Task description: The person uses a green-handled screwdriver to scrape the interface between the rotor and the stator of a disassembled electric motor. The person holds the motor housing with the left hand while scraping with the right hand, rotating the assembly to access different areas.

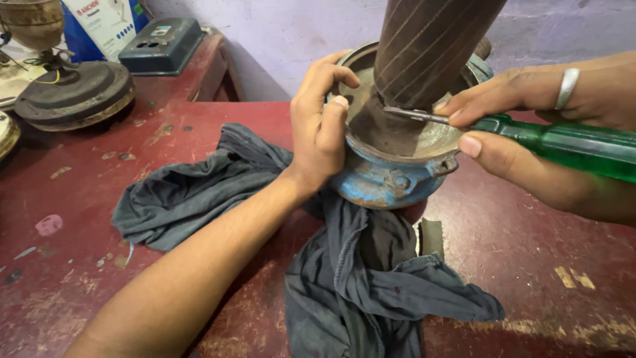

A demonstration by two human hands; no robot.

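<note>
the left hand [320, 126] clamps the rim of the blue housing [391, 182], thumb inside, steadying it on the grey cloth [199, 192] that cushions it on the red table [543, 238]. the right hand [530, 132] is closed around the green screwdriver [570, 144], forefinger pressing the blade down against the ribbed shaft [424, 46] standing in the bowl.

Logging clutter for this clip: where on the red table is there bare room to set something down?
Bare red tabletop lies left of the crumpled grey cloth, below the round dark motor housing, with only small scraps. Another patch sits right of the cloth, under the green-handled screwdriver. It is crowded mid-table, where both hands work the blue metal housing.
</note>
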